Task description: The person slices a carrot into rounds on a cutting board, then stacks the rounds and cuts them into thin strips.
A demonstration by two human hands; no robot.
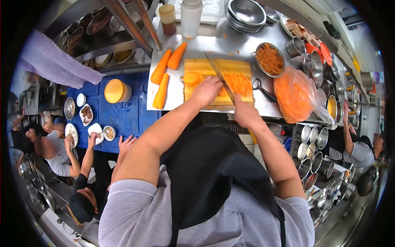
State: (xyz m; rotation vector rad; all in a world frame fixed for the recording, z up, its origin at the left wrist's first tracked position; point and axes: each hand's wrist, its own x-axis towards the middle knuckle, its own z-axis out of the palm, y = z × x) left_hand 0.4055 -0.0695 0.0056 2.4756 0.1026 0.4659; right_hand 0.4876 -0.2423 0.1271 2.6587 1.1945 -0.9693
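Clock read from the board centre, 12 being away from the person. Cutting board (200,64) lies flat on the steel tabletop (214,42). Step looks like slicing carrot into thin strips.

Right hand (247,113): at 5 o'clock, closed round the knife handle. Knife (217,71) slants from there up to 11, tip past the board's far edge. Left hand (209,89): at 7, fingers bent and bunched just beside the blade, pressing down by the carrot piece (222,93) — can't tell how far the hidden fingers close, or whether the tips are tucked.

Carrot strips (238,84) lie at 3, right of the blade. Carrot slices (192,77) sit at 10 on the board. Whole carrots (161,67) are off its left side, 9 to 10, on the tabletop. Bowl (284,65) with shreds is at 2, plastic bag (290,98) of orange pieces at 4, black-handled tool (269,96) between board and bag.

To do it well: curl the left fingertips back, let the knuckles guide the flat of the blade, thumb behind. Shift the guide hand back a little per cut — same amount each time, so strips match. Keep the stack low and flat; a tall one could slide. Cut with a smooth forward stroke, edge upright, no forcing. Clear strips if they crowd the blade.
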